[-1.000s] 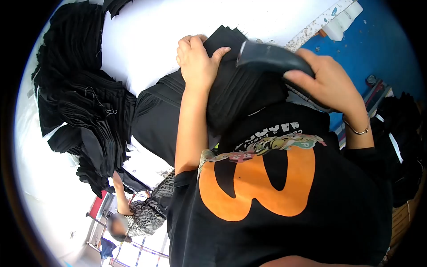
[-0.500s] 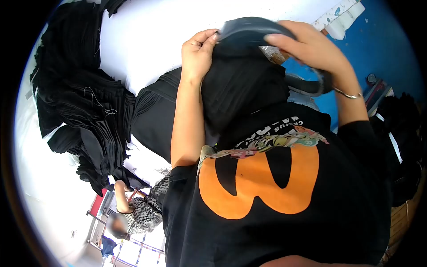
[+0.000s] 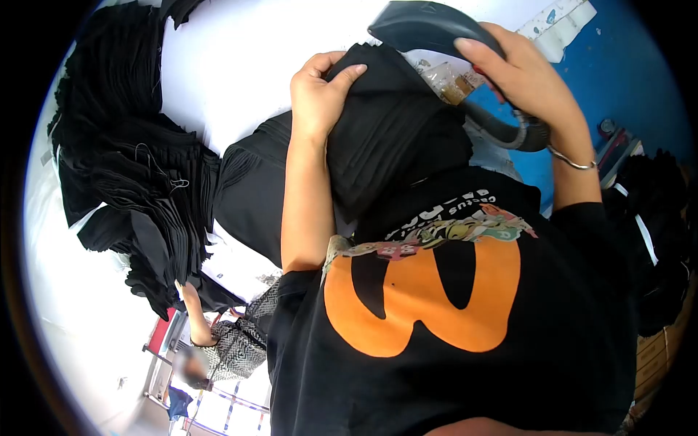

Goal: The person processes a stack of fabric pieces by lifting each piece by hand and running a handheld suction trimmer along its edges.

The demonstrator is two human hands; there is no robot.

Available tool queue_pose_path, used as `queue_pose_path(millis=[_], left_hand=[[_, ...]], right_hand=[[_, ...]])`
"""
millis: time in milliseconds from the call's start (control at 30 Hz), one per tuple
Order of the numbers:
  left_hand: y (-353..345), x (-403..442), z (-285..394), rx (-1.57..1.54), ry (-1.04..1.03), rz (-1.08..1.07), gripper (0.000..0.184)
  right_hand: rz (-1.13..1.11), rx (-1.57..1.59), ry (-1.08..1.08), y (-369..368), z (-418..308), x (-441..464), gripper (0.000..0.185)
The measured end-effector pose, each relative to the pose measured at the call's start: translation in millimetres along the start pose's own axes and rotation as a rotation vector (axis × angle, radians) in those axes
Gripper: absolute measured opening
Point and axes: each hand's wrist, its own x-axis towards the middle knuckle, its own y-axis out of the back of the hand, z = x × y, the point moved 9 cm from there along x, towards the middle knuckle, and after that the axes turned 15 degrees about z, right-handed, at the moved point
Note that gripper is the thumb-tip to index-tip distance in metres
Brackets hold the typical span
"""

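My left hand (image 3: 320,94) grips the far corner of a stack of black fabric pieces (image 3: 407,131), its thumb on top and its fingers underneath. The layered edges fan out towards my shirt. My right hand (image 3: 520,73) is wrapped round a dark grey hand tool (image 3: 429,25), shaped like a label gun, with a curved body and a red part near my fingers. The tool is held above the far edge of the stack, apart from the fabric. My palm hides part of its handle.
More black fabric (image 3: 131,160) is heaped on the white table (image 3: 225,58) at left, with loose thread on top. A co-worker's hand (image 3: 185,291) reaches its lower edge. A clear plastic bag (image 3: 443,80) lies beyond my stack. Dark bundles (image 3: 654,240) stand at right.
The tool in my right hand has lifted away from the fabric corner. My left thumb now lies flatter on the stack. The co-worker's arm has stretched up to the left heap.
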Motion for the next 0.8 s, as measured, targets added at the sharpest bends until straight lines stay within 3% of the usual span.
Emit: queue_pose_path(millis=[67,133,200,267,300,333,400,433,533,600,667,733,767,800], left_hand=[[-0.3,-2.5,4.2,-0.008,0.029,-0.023,0.016],[-3.9,0.8,2.6,-0.021,0.051,-0.052,0.016],[2.1,14.1,-2.5,-0.047,-0.006,-0.007,0.018],[17.2,31.2,4.5,-0.022,-0.017,0.109,0.023],[23.8,37.7,11.5,-0.046,-0.037,0.107,0.023],[30.3,43.2,22.8,-0.075,-0.062,0.106,0.023],[44.4,34.4,49.2,-0.126,-0.116,0.070,0.019],[51.2,19.7,65.9,0.041,-0.189,0.065,0.017],[53.3,-44.1,87.0,0.266,-0.625,-0.152,0.024],[50.7,-78.3,81.7,0.369,-0.747,-0.311,0.023],[48.3,-86.8,62.9,0.214,-0.575,-0.435,0.014],[44.4,-75.0,37.1,0.014,-0.270,-0.604,0.022],[47.5,-60.0,5.8,-0.084,0.096,-0.448,0.034],[49.5,-42.1,13.6,0.186,0.076,-0.216,0.040]], right_hand=[[-0.060,-0.060,0.045,-4.7,0.8,-6.9,0.051],[0.012,-0.176,0.270,-24.6,-3.6,-1.3,0.051],[-0.011,-0.097,0.161,-23.0,-7.2,0.7,0.050],[0.090,0.127,-0.017,-3.3,-11.6,-1.4,0.049],[0.170,0.115,0.011,12.2,-21.4,-5.2,0.045],[0.110,0.136,-0.121,28.6,-29.2,-8.7,0.043],[0.151,0.067,-0.115,44.4,-40.2,-15.5,0.042],[0.145,0.061,-0.106,46.1,-39.2,-21.5,0.042],[0.176,-0.006,0.287,46.7,-61.2,-40.4,0.043],[0.059,-0.174,0.412,28.1,-72.3,-55.8,0.045],[-0.078,-0.400,0.509,-5.1,-63.9,-70.0,0.047],[-0.188,-0.408,0.459,-33.1,-40.8,-74.0,0.049],[-0.190,-0.407,0.463,-37.5,-39.8,-75.0,0.049],[-0.211,-0.386,0.477,-42.7,-40.3,-77.6,0.050]])
